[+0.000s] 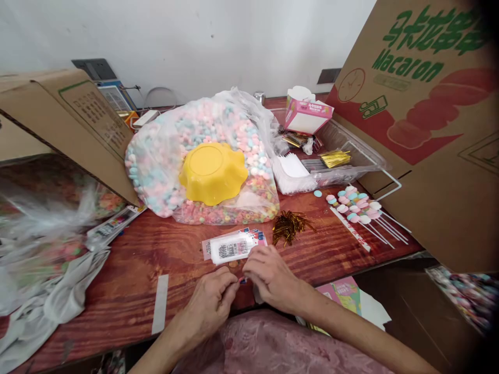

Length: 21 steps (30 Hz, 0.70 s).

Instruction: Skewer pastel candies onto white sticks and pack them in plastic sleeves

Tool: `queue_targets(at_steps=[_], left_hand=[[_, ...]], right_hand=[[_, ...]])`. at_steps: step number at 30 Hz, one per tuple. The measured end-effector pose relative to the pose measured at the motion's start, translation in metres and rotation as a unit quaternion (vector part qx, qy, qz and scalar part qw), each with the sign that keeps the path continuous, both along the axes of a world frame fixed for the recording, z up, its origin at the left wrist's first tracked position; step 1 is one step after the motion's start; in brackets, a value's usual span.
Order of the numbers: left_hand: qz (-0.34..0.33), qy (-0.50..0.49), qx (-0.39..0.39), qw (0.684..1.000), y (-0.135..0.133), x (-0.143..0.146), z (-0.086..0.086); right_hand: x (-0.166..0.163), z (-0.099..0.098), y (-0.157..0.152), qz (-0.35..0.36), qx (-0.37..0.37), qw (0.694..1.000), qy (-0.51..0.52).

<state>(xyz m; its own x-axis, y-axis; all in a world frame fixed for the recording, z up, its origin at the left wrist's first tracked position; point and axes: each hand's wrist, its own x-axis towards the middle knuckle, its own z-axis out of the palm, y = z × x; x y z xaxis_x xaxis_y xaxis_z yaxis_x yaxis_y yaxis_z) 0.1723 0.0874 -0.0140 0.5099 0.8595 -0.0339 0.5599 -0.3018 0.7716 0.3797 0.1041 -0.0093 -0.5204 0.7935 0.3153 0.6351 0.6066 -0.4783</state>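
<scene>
My left hand (216, 295) is closed at the table's front edge, thumb and forefinger pressed together. My right hand (273, 275) is closed beside it, fingers curled down. Between the fingertips shows a small bit of blue and red (243, 280), and a pale edge peeks out under the right hand; the rest of what they hold is hidden. Just beyond the hands lies a stack of clear printed packaging bags (231, 247). A pile of gold twist ties (289, 226) sits to its right. Farther right are skewers of pastel candies (356, 205) on white sticks.
Behind stands a large clear bag of pastel candies (163, 150) with a yellow scalloped bowl (212, 174) upside down on it. A clear plastic bin (351, 171) is at back right. Cardboard boxes (429, 171) flank both sides. A pale strip (159, 304) lies at left.
</scene>
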Motion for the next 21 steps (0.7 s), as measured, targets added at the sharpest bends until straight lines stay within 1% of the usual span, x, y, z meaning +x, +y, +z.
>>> queue_targets(at_steps=[1,2,4,5,7,9,11,13,15,17,19,21], left_hand=[[0.02,-0.023,-0.012,0.999,0.001,-0.001,-0.001],[0.042,-0.049,-0.033,0.997,0.002,-0.003,-0.002],[0.092,-0.114,-0.107,0.983,0.003,-0.009,-0.001],[0.116,-0.148,-0.157,0.97,0.003,-0.012,-0.001],[0.161,-0.206,-0.258,0.93,0.002,-0.019,-0.002],[0.202,-0.248,-0.318,0.892,0.0,-0.025,-0.004],[0.232,-0.275,-0.338,0.87,-0.002,-0.027,-0.006],[0.241,-0.285,-0.344,0.862,-0.002,-0.027,-0.005],[0.231,-0.278,-0.35,0.864,0.001,-0.024,0.0],[0.211,-0.267,-0.353,0.871,0.004,-0.019,0.008],[0.192,-0.26,-0.347,0.88,0.006,-0.013,0.016],[0.177,-0.26,-0.345,0.885,0.005,-0.008,0.019]], right_hand=[[0.014,0.002,0.007,-0.038,0.031,0.999,0.008],[0.033,0.002,0.016,-0.09,0.063,0.994,0.011],[0.081,0.001,0.035,-0.217,0.103,0.971,0.0],[0.106,-0.003,0.043,-0.282,0.104,0.954,-0.014],[0.15,-0.013,0.05,-0.367,0.066,0.924,-0.083],[0.176,-0.026,0.048,-0.381,0.039,0.917,-0.111],[0.182,-0.039,0.04,-0.38,0.018,0.917,-0.118],[0.173,-0.047,0.033,-0.391,0.016,0.913,-0.115],[0.159,-0.05,0.03,-0.403,0.027,0.908,-0.116],[0.147,-0.049,0.031,-0.399,0.033,0.907,-0.13],[0.14,-0.046,0.033,-0.391,0.041,0.909,-0.141],[0.136,-0.044,0.033,-0.388,0.055,0.909,-0.142]])
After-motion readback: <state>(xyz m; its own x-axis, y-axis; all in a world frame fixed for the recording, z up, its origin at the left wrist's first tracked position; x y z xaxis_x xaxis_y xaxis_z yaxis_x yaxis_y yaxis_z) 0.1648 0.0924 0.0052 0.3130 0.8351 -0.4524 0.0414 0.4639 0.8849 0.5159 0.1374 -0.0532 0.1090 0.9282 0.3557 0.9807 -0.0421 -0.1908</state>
